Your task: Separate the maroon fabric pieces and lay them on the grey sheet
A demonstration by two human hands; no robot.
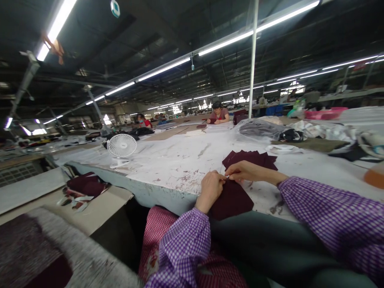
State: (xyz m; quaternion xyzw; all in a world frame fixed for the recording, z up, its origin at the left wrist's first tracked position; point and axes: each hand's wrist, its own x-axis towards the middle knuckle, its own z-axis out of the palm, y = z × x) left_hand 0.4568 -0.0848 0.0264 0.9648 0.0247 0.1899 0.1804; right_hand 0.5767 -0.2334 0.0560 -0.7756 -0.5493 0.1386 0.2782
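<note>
A dark maroon fabric piece [233, 202] hangs over the near edge of the white-covered table, partly on my lap side. My left hand [211, 190] is closed on its upper left edge, fingers curled and thumb toward the tips of the other hand. Coming in from the right, my right hand [247, 172] pinches at the same upper edge, its fingertips meeting those of the left. A tiny pale bit shows between the fingertips, too small to name. Just beyond the right hand lies a fanned row of maroon fabric pieces [255, 159] with pointed corners.
A small white fan [121, 145] stands at the table's left edge. Maroon scraps [85, 185] lie on a lower board at left. Clear plastic [259, 127], dark olive cloth [312, 145] and a pink basin [326, 113] are at right. Across the table a person [220, 113] leans over maroon fabric.
</note>
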